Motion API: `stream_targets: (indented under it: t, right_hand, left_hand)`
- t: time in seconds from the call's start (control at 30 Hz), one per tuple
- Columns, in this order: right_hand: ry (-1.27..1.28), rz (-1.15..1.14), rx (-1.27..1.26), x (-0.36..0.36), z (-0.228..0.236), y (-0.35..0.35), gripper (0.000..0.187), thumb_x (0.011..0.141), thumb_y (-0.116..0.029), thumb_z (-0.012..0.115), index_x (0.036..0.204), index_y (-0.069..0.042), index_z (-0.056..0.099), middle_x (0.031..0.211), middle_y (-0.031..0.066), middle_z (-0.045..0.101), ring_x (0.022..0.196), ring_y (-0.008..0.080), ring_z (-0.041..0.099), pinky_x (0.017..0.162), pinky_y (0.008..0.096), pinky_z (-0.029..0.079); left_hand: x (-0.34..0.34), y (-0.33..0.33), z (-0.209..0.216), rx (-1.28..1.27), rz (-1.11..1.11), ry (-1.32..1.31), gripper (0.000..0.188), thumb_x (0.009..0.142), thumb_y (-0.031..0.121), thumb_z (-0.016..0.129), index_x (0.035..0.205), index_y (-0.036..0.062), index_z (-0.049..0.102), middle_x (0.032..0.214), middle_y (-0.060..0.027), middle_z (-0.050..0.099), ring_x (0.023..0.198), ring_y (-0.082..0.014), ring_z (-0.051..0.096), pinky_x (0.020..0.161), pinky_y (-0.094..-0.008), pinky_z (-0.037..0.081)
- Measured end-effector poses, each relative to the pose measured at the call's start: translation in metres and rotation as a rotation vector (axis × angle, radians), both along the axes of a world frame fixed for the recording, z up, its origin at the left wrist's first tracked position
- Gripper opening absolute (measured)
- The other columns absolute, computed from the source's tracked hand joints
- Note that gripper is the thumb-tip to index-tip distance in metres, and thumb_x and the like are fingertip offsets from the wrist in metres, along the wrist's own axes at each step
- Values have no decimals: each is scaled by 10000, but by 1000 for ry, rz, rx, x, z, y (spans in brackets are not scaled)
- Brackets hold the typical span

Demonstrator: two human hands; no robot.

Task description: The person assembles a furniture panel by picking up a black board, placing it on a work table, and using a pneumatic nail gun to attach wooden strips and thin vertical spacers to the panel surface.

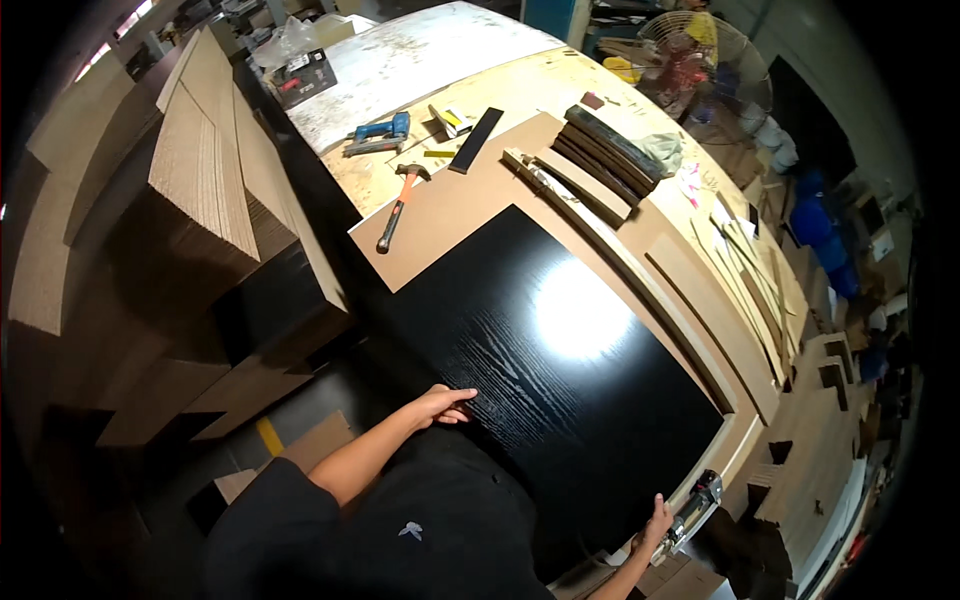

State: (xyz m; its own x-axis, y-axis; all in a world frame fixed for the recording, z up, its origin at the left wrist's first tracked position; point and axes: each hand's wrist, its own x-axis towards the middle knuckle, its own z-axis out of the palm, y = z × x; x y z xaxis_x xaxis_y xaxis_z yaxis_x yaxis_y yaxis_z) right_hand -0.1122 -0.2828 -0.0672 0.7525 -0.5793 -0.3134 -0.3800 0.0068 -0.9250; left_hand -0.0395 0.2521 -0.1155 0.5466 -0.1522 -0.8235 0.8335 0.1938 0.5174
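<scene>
A large black wood-grain panel (620, 440) lies across the near end of the workbench, and a bright light reflects off its surface. My left hand (443, 404) is closed on its near left edge, thumb on top and fingers below. At the near right edge my right hand (654, 526) grips the panel, its fingers partly hidden. Just to the right of that hand is a silver and black pneumatic nail gun (696, 510). Past the panel's far left corner, a claw hammer (398, 212) with an orange and black handle rests on a brown board (405, 265).
A blue staple gun (380, 134) and a dark strip (477, 140) lie farther back. Dark wood pieces (610, 152) are stacked beyond the panel, near a long rail (640, 285). Tall stacks of brown boards (205, 170) stand at left. A caged fan (705, 70) is at far right.
</scene>
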Motion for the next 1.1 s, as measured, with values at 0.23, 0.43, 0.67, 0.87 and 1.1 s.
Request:
stream_targets:
  t: [0.23,0.43,0.67,0.87,1.1]
  right_hand:
    - [168,38,-165,3,-20,-25,253,947,-243,661,1038,-8,686,784,-6,620,671,73,586,559,208,457]
    - [461,-250,-235,-42,-55,-22,311,855,-182,709,1073,40,692,1006,145,709,939,219,666,860,336,502]
    - [492,-337,-269,-88,-68,30,236,851,-34,629,1068,9,711,951,76,698,789,168,650,641,298,518]
    - [419,-578,93,-105,-62,53,298,926,-12,497,1160,-42,679,1026,70,681,778,143,636,626,277,518]
    - [366,-559,17,-105,-76,64,448,913,-2,482,1349,-58,566,1114,47,637,830,122,623,648,263,518]
  left_hand:
    - [-7,44,-15,218,546,-124,408,908,392,683,1159,77,617,1057,-102,691,883,-210,710,651,-301,558]
    - [30,140,-51,507,755,-71,438,888,394,719,1209,121,598,1040,-39,646,773,-148,639,518,-273,477]
    - [71,217,-92,727,340,-370,340,964,91,580,1302,53,576,1221,-85,624,1079,-202,621,801,-342,537]
    - [71,234,-84,552,243,-203,371,991,72,480,1347,110,575,1181,-37,671,968,-162,650,714,-251,490]
    - [87,255,-86,618,18,-252,356,991,138,514,1340,93,573,1116,-20,644,950,-125,607,679,-263,482]
